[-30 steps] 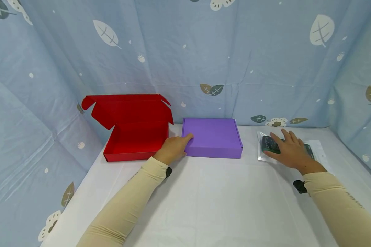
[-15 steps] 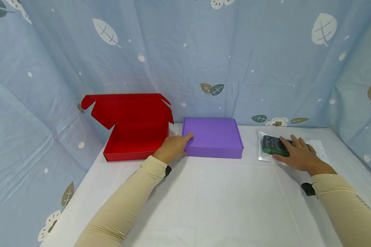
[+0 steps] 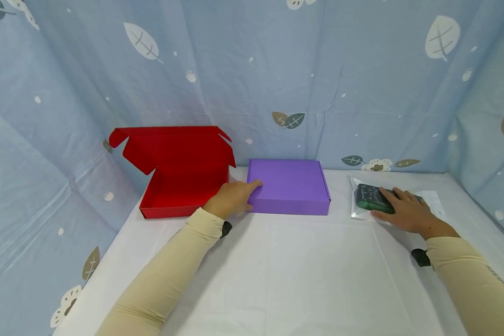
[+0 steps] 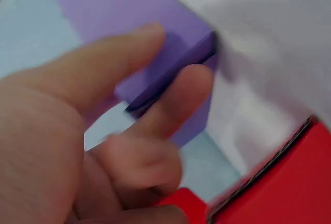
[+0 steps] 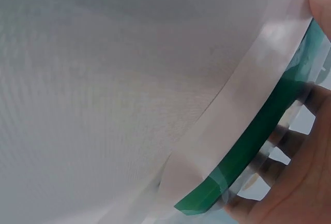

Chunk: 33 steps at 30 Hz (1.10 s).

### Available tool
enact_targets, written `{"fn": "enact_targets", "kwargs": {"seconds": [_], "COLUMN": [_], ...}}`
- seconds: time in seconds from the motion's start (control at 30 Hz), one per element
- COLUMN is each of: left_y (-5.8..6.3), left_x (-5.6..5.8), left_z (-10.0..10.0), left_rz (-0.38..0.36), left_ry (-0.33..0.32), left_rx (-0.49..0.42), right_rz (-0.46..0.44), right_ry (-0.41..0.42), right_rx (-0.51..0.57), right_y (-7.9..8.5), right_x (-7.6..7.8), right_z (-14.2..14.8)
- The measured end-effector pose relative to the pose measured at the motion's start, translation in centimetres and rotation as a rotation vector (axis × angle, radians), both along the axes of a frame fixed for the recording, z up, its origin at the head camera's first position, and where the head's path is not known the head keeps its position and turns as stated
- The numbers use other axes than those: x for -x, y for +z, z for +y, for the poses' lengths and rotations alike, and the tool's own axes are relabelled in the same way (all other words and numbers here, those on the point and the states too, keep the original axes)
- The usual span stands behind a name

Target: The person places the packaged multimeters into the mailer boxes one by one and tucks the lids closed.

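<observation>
In the head view, my left hand (image 3: 228, 199) is at the left end of a closed purple box (image 3: 291, 179). One finger lies on its lid and another is at its side. The left wrist view shows the thumb over the purple surface and the index finger against the edge, with the other fingers curled and blurred. To the right, my right hand (image 3: 405, 212) grips a green-cased multimeter (image 3: 371, 198) in a clear plastic bag (image 3: 359, 212) on the table. Thumb and fingers lie along its long sides, and the palm hides part of it.
A red box (image 3: 185, 186) stands at the left with its lid raised and nothing seen inside. White cloth (image 3: 311, 270) covers the table. A blue patterned curtain (image 3: 235, 84) rises right behind the boxes.
My right hand has moved slightly right and down along the multimeter, uncovering more of its face, and settled round it. The left hand has shifted slightly left; the boxes stay in place.
</observation>
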<state>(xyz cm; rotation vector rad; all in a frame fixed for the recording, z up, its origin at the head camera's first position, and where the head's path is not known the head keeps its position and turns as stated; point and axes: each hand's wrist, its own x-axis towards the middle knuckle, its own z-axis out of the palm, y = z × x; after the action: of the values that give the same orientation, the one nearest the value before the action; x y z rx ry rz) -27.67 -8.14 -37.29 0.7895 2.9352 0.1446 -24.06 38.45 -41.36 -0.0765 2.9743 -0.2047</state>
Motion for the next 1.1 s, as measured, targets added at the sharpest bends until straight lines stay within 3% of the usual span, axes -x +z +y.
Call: {"fn": "enact_targets", "kwargs": {"seconds": [0.13,0.3,0.43,0.73,0.93,1.1], "left_y": [1.2,2.6,3.0,2.0,0.7,-0.1], "left_x": [-0.3,-1.3,-1.9,-3.7,-4.8,-5.5], "left_z": [-1.1,-3.6,-6.4,-12.9,-17.0,-19.2], "left_rz": [0.007,0.176,0.276,0.369,0.455,0.352], "left_ry": [0.015,0.051,0.101,0.308,0.371,0.459], "left_rx": [-0.097,-0.236,-0.254,-0.209,-0.250,-0.269], "right_rz": [-0.002,0.000,0.007,-0.003,0.023,0.028], "right_ry": [-0.001,0.003,0.008,0.000,-0.003,-0.007], "right_rx": [0.002,-0.004,-0.013,-0.009,-0.009,0.006], "right_y": [0.1,0.1,0.1,-0.1,-0.3,-0.5], "right_x": [0.1,0.0,-0.1,-0.5,-0.6,-0.4], "right_z": [0.0,0.0,0.0,0.0,0.0,0.3]}}
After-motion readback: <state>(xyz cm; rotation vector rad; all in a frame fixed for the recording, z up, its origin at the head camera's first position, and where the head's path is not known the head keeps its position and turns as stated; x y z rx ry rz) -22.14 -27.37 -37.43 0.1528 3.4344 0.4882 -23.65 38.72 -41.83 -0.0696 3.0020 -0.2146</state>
